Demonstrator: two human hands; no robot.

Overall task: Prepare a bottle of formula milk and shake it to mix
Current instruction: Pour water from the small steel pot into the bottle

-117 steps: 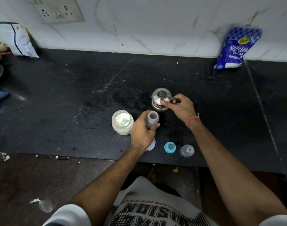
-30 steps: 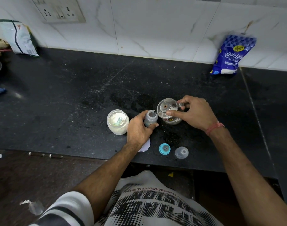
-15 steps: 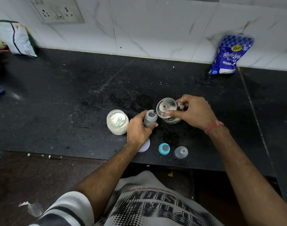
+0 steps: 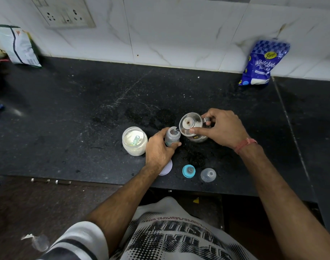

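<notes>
A black counter point(image 4: 85, 113) is running across the view under a white tiled wall point(image 4: 179, 30), and the person's two forearms are reaching over its near edge. A blue sugar bag point(image 4: 263, 62) is leaning against the wall well beyond the right hand's fingers, and a pale packet point(image 4: 18, 45) is leaning there far off past the left hand.

The right hand point(image 4: 224, 128) is tipping a small steel kettle point(image 4: 192, 128) toward the left: its fingers are curling round the handle while the thumb is pressing on the lid's near edge. The kettle's lip is hanging just over the mouth of the baby bottle point(image 4: 172, 136), which is standing upright on the counter. The left hand point(image 4: 158, 149) is gripping that bottle, fingers wrapped round its far side and the thumb clamped on the near side.

Just left of the left hand's knuckles, a jar of white powder point(image 4: 135, 141) is standing open with a scoop lying inside. A white lid point(image 4: 167, 168) is peeking out beside the left wrist. Nearer the counter's edge, below both thumbs, a blue teat ring point(image 4: 188, 171) and a clear cap point(image 4: 208, 175) are sitting side by side, apart.
</notes>
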